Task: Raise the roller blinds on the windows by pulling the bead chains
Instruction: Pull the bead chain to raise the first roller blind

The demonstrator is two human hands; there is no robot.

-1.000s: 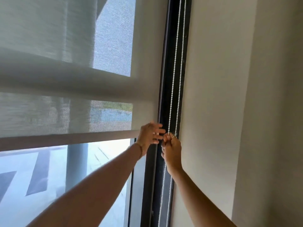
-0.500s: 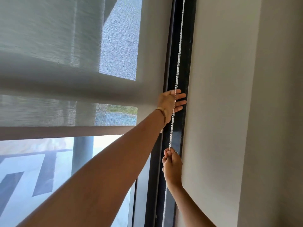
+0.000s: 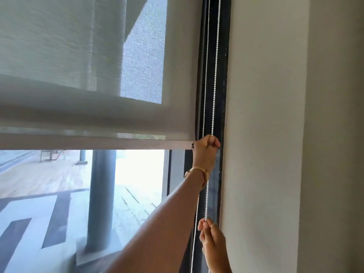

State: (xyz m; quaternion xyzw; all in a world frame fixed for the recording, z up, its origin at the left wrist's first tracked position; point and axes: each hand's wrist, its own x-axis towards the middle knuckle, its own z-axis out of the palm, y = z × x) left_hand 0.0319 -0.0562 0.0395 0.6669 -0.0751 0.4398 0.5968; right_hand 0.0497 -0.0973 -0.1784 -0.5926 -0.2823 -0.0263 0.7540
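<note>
A grey translucent roller blind [image 3: 82, 56] covers the upper window, and its bottom bar [image 3: 98, 143] hangs level about halfway down the pane. A white bead chain [image 3: 215, 66] runs down in two strands in front of the black window frame [image 3: 224, 56]. My left hand [image 3: 205, 149], with a gold bracelet at the wrist, is closed around the right strand beside the end of the bottom bar. Lower down, my right hand [image 3: 211, 238] pinches the same strand between thumb and fingers. The left strand hangs loose beside my forearm.
A plain cream wall [image 3: 266, 134] rises straight to the right of the frame, with a corner edge further right. Through the bare glass [image 3: 137, 174] below the blind I see a dark round column [image 3: 101, 198] and paving outside.
My left hand went up from beside my right hand and closed on the chain higher up. My right hand pulled the chain downward. The blind's bottom bar now sits higher against the view outside.
</note>
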